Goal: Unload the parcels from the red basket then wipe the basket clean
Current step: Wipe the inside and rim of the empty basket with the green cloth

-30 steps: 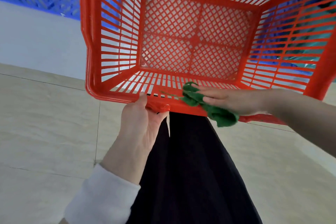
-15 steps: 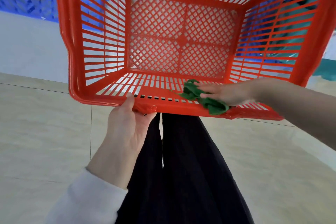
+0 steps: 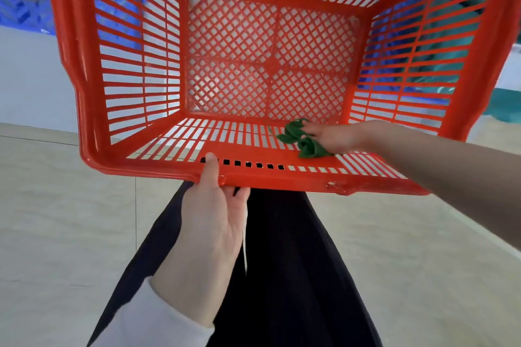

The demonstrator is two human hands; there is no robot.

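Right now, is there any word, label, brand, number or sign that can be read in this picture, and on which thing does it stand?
None can be read.
The red basket shows only bare plastic slats, with no label or brand.
The green cloth under the right hand carries no print.
The blue crates behind are too blurred to tell.

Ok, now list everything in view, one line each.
red basket: one, red, tilted open toward the camera, no parcels inside
cloth: one, green, bunched on the basket's near wall
crates: blue, count unclear, behind the basket, upper left
floor: beige tiles, below
trousers: dark, bottom centre
sleeve: one, white, left wrist
left hand: grips the basket's near rim
right hand: presses the cloth against the basket
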